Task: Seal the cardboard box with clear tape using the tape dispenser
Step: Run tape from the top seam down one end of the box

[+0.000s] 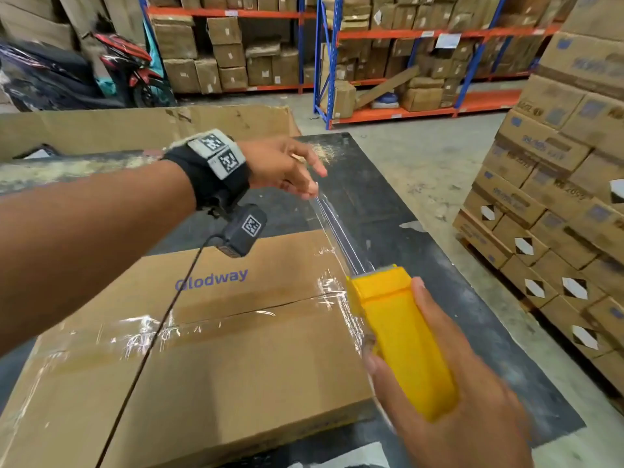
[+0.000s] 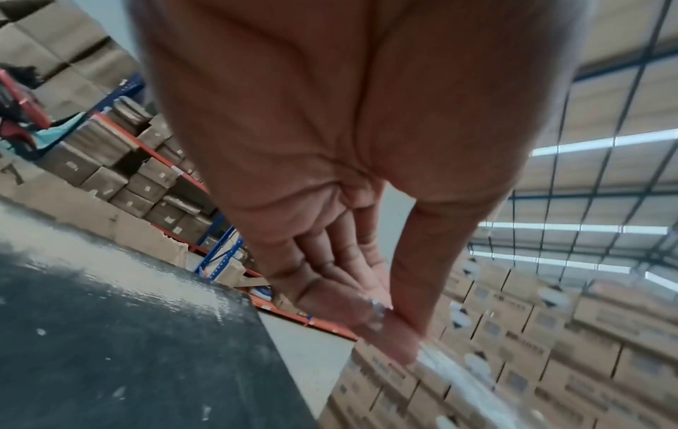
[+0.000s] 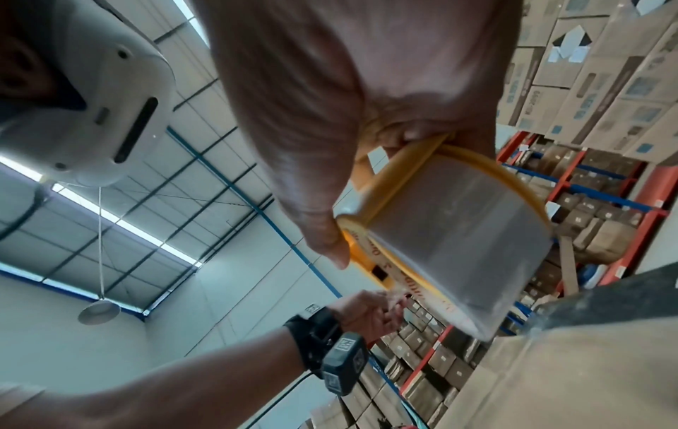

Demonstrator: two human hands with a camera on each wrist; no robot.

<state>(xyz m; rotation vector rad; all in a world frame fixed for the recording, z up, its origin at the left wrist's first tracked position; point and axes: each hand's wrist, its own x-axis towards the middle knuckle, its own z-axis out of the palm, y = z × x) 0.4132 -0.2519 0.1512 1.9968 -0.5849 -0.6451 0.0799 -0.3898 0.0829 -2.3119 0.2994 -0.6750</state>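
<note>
A brown cardboard box (image 1: 216,349) printed "Glodway" lies on the dark table (image 1: 422,265), its top seam and right edge covered in shiny clear tape. My right hand (image 1: 439,393) grips the yellow tape dispenser (image 1: 401,336) above the box's right edge; the clear tape roll (image 3: 458,232) shows in the right wrist view. A strip of clear tape (image 1: 337,231) stretches from the dispenser up to my left hand (image 1: 304,184), which pinches its free end between thumb and fingertips (image 2: 392,342) above the table, beyond the box.
A large flat cardboard sheet (image 1: 135,130) stands behind the table. Stacked cartons on a pallet (image 1: 557,197) rise at the right. Orange and blue racks (image 1: 388,62) full of boxes line the back. A motorbike (image 1: 111,72) is parked at the far left.
</note>
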